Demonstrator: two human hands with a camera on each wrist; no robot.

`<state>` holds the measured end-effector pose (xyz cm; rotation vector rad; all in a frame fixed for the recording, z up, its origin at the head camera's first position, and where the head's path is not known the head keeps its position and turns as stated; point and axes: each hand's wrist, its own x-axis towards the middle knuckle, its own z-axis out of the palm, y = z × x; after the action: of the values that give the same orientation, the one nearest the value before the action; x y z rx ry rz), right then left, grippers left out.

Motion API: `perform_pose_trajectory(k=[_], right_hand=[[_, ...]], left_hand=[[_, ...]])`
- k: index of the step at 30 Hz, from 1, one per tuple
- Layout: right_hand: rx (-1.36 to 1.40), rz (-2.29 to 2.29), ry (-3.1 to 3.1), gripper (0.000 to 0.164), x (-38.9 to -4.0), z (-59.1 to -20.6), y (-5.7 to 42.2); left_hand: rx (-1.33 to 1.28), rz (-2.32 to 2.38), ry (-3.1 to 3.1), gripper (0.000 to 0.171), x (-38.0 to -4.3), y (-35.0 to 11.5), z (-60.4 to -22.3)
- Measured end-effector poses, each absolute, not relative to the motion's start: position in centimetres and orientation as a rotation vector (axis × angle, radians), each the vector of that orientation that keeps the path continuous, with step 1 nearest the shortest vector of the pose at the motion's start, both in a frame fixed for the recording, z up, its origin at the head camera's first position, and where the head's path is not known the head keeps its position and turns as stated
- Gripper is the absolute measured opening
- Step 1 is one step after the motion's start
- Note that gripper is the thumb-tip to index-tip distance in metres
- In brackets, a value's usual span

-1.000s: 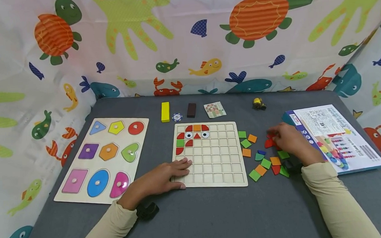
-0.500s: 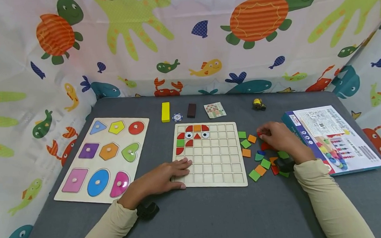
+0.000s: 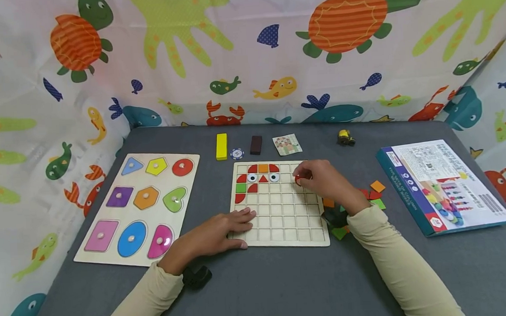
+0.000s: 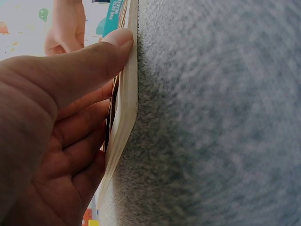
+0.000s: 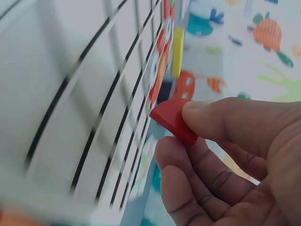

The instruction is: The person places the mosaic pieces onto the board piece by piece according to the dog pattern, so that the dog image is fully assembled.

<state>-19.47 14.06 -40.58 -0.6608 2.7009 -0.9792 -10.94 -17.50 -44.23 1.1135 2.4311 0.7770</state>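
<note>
A wooden grid board lies in the middle of the table. Red, orange, green and eye-printed tiles fill some squares at its upper left. My left hand rests on the board's lower left corner with fingers extended; the left wrist view shows the thumb at the board's edge. My right hand is over the upper right squares. Between thumb and fingers it pinches a red tile with a curved side, held above the grid in the right wrist view.
Loose coloured tiles lie right of the board, partly hidden by my right arm. A box is farther right, a shape puzzle board left. Behind are a yellow block, chip, dark block, picture card and small toy.
My right hand has moved left from the loose tiles to above the board, carrying the red tile. The left hand stays on the board's corner.
</note>
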Motion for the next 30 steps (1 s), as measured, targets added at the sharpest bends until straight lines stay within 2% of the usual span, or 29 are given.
perform_pose_trajectory(k=[15, 30], right_hand=[[-0.869, -0.958, 2.541, 0.017, -19.6, -40.8, 6.5], [-1.061, -0.837, 2.545, 0.021, -19.6, -42.0, 3.8]], left_hand=[[1.126, 0.765, 2.432, 0.056, -11.1, -17.5, -44.3], [1.214, 0.76, 2.446, 0.053, -11.4, -17.1, -44.7]])
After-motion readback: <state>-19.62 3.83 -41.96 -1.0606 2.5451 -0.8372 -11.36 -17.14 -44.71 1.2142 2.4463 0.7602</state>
